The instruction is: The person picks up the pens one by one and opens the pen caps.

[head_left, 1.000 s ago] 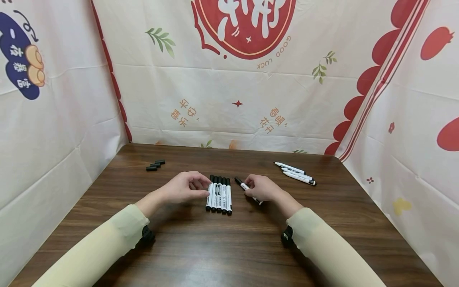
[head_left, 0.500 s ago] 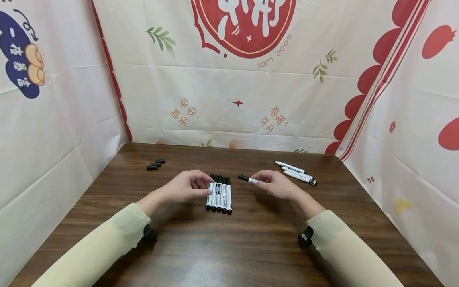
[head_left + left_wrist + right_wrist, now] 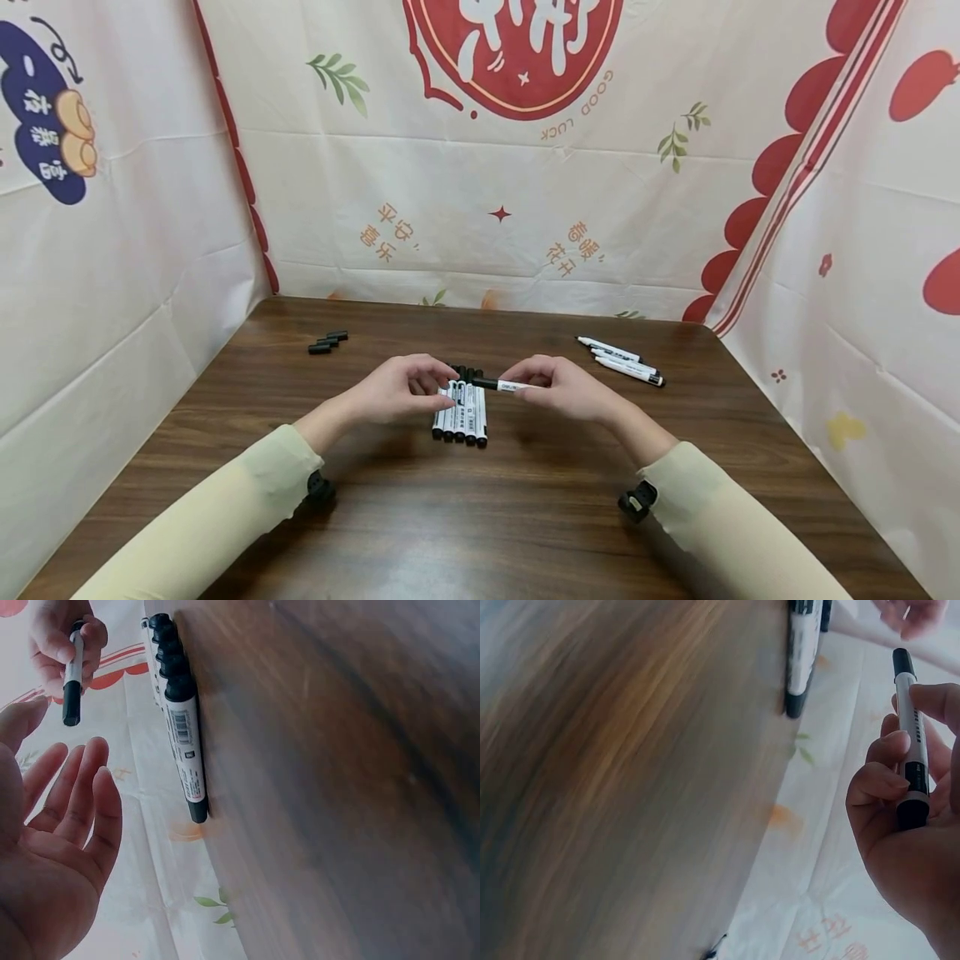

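Note:
My right hand (image 3: 566,386) grips a capped white marker (image 3: 913,727) around its barrel, with the black cap pointing left toward my other hand. In the head view that cap lies across the upper ends of a row of several capped markers (image 3: 463,417) on the table. The left wrist view shows the held marker raised off the table, apart from the row. My left hand (image 3: 401,389) hovers at the row's left side, fingers spread and loosely bent, holding nothing. Its palm and fingers (image 3: 73,799) face the cap without touching it.
Three loose black caps (image 3: 327,342) lie at the back left of the wooden table (image 3: 420,508). Several white markers (image 3: 621,360) lie together at the back right, at least one with its tip bare. A printed cloth (image 3: 480,175) hangs behind and on both sides.
The right hand has lifted the marker from beside the row, turned it nearly level and brought it left to the left hand. The left hand has shifted slightly right.

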Demonstrator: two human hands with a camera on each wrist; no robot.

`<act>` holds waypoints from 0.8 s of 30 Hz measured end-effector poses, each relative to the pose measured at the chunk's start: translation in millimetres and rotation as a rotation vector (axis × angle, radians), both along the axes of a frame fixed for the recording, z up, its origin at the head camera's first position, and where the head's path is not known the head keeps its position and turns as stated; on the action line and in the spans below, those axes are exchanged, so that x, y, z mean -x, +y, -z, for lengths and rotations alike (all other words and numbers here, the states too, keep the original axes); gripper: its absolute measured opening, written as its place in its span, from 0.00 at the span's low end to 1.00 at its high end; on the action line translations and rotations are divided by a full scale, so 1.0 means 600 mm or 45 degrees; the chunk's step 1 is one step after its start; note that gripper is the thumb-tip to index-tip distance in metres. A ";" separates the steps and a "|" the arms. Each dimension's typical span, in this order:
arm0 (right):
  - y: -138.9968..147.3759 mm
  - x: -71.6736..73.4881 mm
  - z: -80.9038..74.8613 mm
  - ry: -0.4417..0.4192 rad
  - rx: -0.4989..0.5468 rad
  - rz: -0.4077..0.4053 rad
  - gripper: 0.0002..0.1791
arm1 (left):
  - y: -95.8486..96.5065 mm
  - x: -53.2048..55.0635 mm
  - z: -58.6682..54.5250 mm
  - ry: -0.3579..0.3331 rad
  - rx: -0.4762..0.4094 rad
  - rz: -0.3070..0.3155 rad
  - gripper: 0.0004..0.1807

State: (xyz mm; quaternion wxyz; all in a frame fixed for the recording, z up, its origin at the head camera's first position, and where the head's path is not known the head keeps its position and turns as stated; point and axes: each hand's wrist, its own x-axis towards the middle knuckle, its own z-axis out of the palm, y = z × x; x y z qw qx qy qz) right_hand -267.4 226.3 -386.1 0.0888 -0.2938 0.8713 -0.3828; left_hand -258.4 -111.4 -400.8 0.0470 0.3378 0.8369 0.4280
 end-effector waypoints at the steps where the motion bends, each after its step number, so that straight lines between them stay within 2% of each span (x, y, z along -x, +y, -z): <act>1: -0.005 -0.002 -0.001 0.003 -0.002 -0.015 0.15 | 0.002 -0.001 0.000 -0.003 -0.002 0.005 0.23; 6: -0.027 -0.010 -0.007 0.036 -0.016 -0.069 0.15 | 0.011 -0.006 -0.001 -0.008 -0.020 0.046 0.25; 9: -0.036 -0.013 -0.011 0.045 -0.016 -0.088 0.14 | 0.018 -0.007 -0.001 0.023 -0.044 0.071 0.24; 14: -0.045 -0.017 -0.017 0.023 0.017 -0.097 0.14 | 0.028 -0.009 -0.001 0.134 -0.081 0.085 0.19; 20: -0.046 -0.014 -0.017 -0.056 0.103 -0.129 0.14 | 0.035 -0.008 0.003 0.328 -0.165 0.031 0.15; 24: -0.039 -0.013 -0.016 -0.108 0.145 -0.101 0.16 | 0.038 -0.006 0.003 0.360 -0.228 0.021 0.16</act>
